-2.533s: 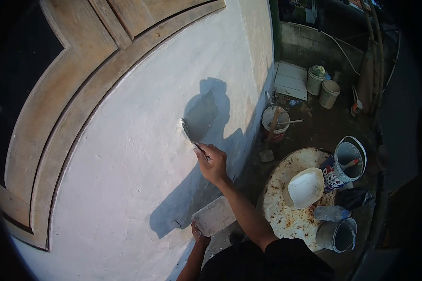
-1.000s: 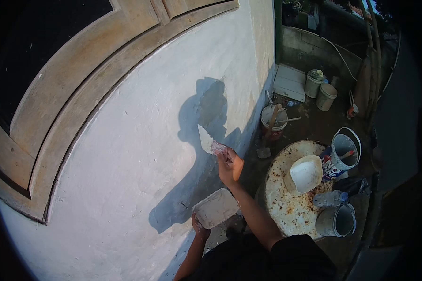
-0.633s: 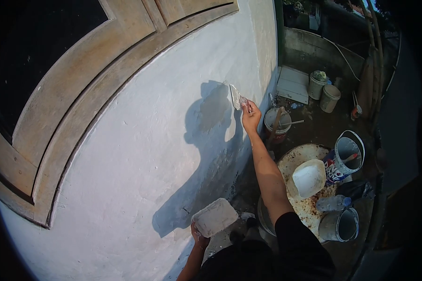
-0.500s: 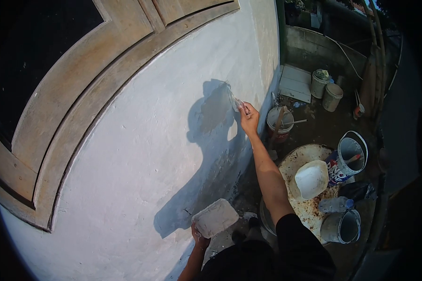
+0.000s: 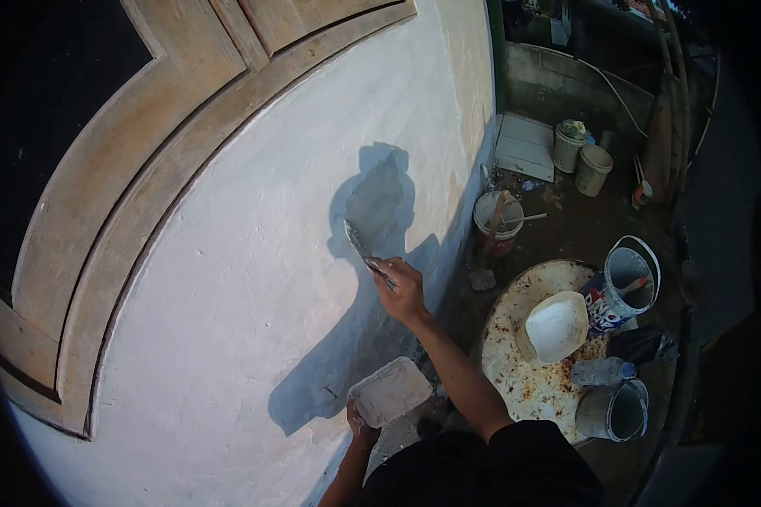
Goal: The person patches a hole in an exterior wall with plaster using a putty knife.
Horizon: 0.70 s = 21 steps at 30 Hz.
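Note:
My right hand point(image 5: 400, 290) is closed round the handle of a putty knife point(image 5: 359, 245), whose blade lies against the white wall point(image 5: 220, 304). Just above the blade is a damp grey patch point(image 5: 376, 198) inside the shadow of my head. Lower down, my left hand point(image 5: 361, 427) grips the left edge of a shallow rectangular tray point(image 5: 390, 392) smeared with pale grey paste, held close to the wall.
A wooden frame point(image 5: 165, 135) borders the wall at upper left. On the right, a round stained table point(image 5: 524, 296) bears a white container point(image 5: 556, 328), a bucket point(image 5: 630, 275), a plastic bottle point(image 5: 599, 372) and a grey pail point(image 5: 610, 412). More buckets point(image 5: 499, 221) stand behind.
My right hand has moved left and down along the wall with the putty knife. The tray stays nearly where it was in my left hand. The view has shifted slightly.

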Motion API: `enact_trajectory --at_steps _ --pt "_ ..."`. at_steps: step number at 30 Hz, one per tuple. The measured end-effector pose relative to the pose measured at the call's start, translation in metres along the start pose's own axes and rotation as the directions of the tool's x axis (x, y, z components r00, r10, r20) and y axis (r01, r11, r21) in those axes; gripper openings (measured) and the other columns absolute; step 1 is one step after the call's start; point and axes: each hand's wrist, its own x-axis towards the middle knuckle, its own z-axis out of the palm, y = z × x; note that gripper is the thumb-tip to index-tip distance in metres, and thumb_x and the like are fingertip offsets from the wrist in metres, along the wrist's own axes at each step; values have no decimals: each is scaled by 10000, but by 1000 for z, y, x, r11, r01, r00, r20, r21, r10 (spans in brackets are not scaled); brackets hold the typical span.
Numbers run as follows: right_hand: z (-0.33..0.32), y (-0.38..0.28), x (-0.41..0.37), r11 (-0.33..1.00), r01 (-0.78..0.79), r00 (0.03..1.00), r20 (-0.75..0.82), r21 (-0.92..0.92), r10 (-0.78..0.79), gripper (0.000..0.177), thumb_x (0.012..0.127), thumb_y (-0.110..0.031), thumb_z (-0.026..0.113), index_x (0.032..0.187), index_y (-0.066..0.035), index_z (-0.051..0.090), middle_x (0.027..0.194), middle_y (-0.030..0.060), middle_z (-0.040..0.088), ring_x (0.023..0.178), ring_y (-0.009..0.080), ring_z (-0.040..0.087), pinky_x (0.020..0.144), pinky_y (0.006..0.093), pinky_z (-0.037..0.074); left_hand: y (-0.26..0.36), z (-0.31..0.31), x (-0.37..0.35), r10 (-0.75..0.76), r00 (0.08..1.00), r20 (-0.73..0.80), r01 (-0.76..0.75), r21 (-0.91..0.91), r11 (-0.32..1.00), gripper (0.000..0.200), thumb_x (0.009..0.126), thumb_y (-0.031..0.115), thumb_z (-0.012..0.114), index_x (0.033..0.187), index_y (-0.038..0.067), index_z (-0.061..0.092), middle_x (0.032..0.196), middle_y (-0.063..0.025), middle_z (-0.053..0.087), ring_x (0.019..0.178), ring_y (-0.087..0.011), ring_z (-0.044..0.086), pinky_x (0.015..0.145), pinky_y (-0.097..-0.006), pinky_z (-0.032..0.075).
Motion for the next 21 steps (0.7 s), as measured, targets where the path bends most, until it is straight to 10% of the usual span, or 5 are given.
enact_trajectory --at_steps 7,10,14,21 --pt "4 -48 -21 1000 -29 991 -134 -11 27 318 766 79 631 1073 6 667 941 148 689 808 290 672 717 351 530 -5 -3 10 34 999 37 -35 18 999 520 970 455 318 1314 110 499 1280 -98 569 1204 -293 531 1037 -461 415" --pt "-14 7 -5 931 -350 897 -323 -101 302 192 846 -10 625 1029 30 665 888 165 684 778 276 679 696 332 518 1 0 4 61 997 43 -62 38 997 519 972 458 320 1314 111 502 1277 -95 572 1198 -290 536 1033 -460 420" --pt "-28 106 18 941 -333 820 -511 -57 259 204 875 -55 626 1049 47 653 803 167 683 725 201 669 668 309 498 3 1 0 13 999 -38 -15 -51 999 530 967 471 328 1311 112 509 1274 -97 576 1191 -295 541 1031 -462 422" --pt "2 92 19 948 -308 919 -281 -76 276 197 834 -22 652 1019 44 671 831 166 671 712 276 659 630 321 498 6 3 -7 -3 998 -70 1 -32 999 512 971 463 312 1296 121 511 1266 -102 570 1183 -304 533 1028 -473 415"
